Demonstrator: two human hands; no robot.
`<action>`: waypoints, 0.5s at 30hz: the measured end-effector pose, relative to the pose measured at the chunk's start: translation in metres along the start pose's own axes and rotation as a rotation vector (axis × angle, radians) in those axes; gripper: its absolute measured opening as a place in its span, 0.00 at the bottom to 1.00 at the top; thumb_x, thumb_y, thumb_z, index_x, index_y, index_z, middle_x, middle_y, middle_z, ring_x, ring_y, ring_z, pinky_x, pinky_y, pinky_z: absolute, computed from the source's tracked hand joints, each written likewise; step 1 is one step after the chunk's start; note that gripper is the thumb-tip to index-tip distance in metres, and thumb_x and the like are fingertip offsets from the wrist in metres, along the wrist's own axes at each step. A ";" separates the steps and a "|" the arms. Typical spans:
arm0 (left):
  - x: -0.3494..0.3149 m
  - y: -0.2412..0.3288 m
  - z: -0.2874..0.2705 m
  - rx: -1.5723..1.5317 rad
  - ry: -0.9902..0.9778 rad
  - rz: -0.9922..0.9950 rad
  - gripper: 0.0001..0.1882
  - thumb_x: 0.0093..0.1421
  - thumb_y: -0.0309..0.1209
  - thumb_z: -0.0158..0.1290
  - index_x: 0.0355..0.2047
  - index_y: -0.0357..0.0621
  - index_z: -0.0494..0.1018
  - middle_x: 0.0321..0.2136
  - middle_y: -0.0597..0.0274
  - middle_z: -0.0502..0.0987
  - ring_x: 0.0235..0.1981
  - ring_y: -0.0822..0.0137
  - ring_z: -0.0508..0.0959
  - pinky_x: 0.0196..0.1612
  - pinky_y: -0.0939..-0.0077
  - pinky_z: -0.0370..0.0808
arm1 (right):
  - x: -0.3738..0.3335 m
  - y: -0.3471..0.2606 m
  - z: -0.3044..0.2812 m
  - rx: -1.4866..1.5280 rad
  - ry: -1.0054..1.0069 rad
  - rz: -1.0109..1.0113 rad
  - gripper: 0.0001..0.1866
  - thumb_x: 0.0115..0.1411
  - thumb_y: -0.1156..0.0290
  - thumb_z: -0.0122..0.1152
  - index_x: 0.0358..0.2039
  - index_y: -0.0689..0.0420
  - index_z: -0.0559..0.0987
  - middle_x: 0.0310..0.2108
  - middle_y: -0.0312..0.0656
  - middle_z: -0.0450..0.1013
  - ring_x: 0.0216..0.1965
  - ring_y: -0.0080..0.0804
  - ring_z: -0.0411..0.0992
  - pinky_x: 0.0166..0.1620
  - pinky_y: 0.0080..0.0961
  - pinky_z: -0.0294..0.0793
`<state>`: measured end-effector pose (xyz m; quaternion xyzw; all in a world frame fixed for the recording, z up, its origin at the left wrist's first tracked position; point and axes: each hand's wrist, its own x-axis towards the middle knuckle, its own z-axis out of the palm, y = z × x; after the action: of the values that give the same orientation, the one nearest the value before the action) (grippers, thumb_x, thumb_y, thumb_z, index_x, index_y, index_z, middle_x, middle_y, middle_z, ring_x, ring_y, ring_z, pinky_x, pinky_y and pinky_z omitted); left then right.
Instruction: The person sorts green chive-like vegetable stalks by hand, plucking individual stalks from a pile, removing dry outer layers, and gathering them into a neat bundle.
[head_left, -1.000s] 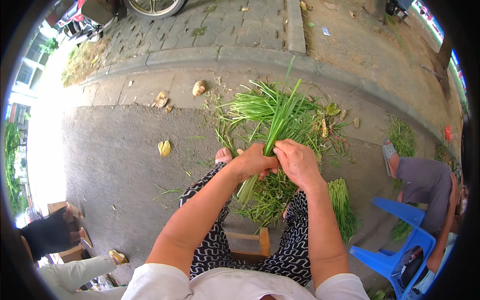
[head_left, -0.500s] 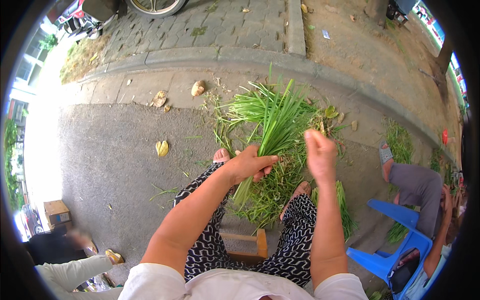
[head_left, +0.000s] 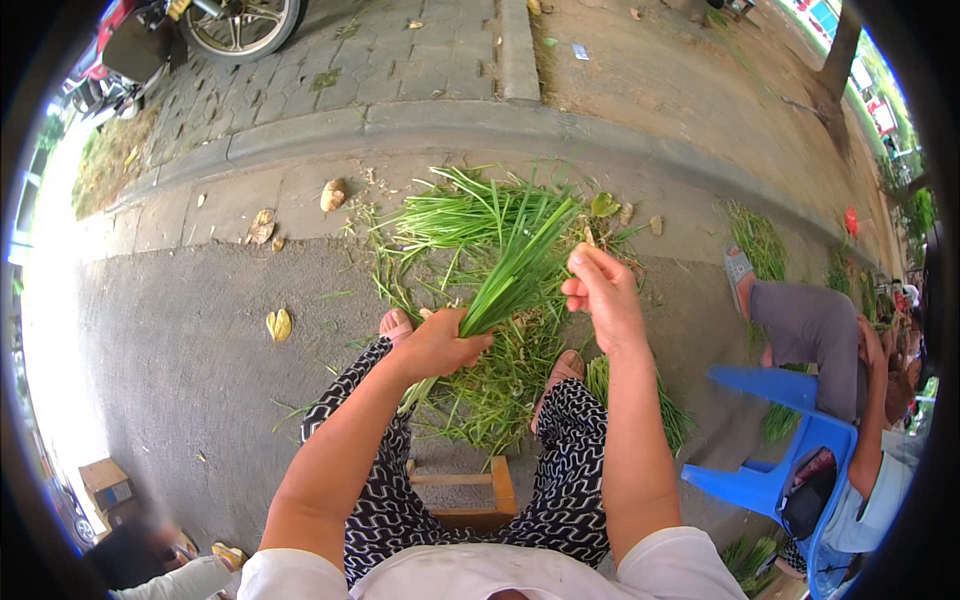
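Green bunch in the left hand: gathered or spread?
Gathered where held, spread beyond: the left hand closes around the bunch low down, and it fans out above that hand.

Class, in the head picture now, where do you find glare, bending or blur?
Head view: glare whitens the road at far left; the kerb bows in a fisheye curve; the person at lower left is partly smeared; the green stalks in the left hand look fairly sharp.
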<state>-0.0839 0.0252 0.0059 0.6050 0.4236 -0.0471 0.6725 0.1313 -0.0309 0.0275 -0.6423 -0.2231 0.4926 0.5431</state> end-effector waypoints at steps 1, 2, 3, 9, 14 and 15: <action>0.001 -0.001 0.002 0.033 -0.007 0.014 0.10 0.56 0.34 0.51 0.31 0.40 0.69 0.16 0.68 0.69 0.16 0.77 0.67 0.18 0.80 0.63 | -0.001 0.002 0.000 0.037 0.008 0.029 0.14 0.57 0.62 0.55 0.38 0.60 0.74 0.24 0.32 0.67 0.21 0.15 0.66 0.19 0.11 0.65; 0.001 -0.002 0.004 0.063 -0.009 0.024 0.10 0.56 0.35 0.51 0.31 0.40 0.69 0.16 0.67 0.69 0.17 0.76 0.68 0.19 0.79 0.64 | -0.003 0.002 0.003 0.074 0.009 0.062 0.17 0.57 0.61 0.56 0.40 0.61 0.74 0.26 0.33 0.67 0.21 0.16 0.66 0.19 0.11 0.65; 0.001 -0.002 0.006 0.093 -0.006 0.048 0.11 0.55 0.35 0.51 0.31 0.39 0.69 0.16 0.67 0.70 0.18 0.75 0.68 0.20 0.78 0.65 | -0.003 0.003 0.004 0.088 0.026 0.095 0.18 0.56 0.60 0.56 0.40 0.61 0.74 0.26 0.33 0.67 0.21 0.16 0.66 0.18 0.11 0.65; -0.001 0.006 0.015 0.224 0.005 0.150 0.12 0.54 0.34 0.52 0.30 0.37 0.69 0.17 0.63 0.72 0.19 0.70 0.71 0.24 0.74 0.68 | 0.001 0.011 0.000 0.095 0.037 0.155 0.16 0.56 0.59 0.56 0.34 0.62 0.74 0.27 0.34 0.67 0.19 0.17 0.66 0.16 0.12 0.63; -0.005 0.010 0.012 0.148 -0.023 0.115 0.19 0.56 0.44 0.50 0.30 0.37 0.69 0.16 0.64 0.71 0.16 0.73 0.70 0.19 0.77 0.66 | 0.005 0.015 -0.002 0.025 0.010 0.044 0.13 0.58 0.62 0.54 0.24 0.59 0.73 0.19 0.33 0.66 0.17 0.15 0.64 0.16 0.12 0.61; -0.008 0.010 0.009 0.102 -0.021 0.087 0.21 0.57 0.46 0.49 0.30 0.37 0.69 0.16 0.64 0.71 0.15 0.73 0.69 0.18 0.78 0.66 | 0.005 0.017 -0.001 -0.075 0.037 0.004 0.13 0.58 0.63 0.53 0.22 0.58 0.72 0.17 0.32 0.65 0.16 0.14 0.63 0.16 0.12 0.60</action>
<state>-0.0781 0.0163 0.0180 0.6558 0.3868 -0.0457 0.6467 0.1300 -0.0325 0.0095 -0.6717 -0.2303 0.4732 0.5215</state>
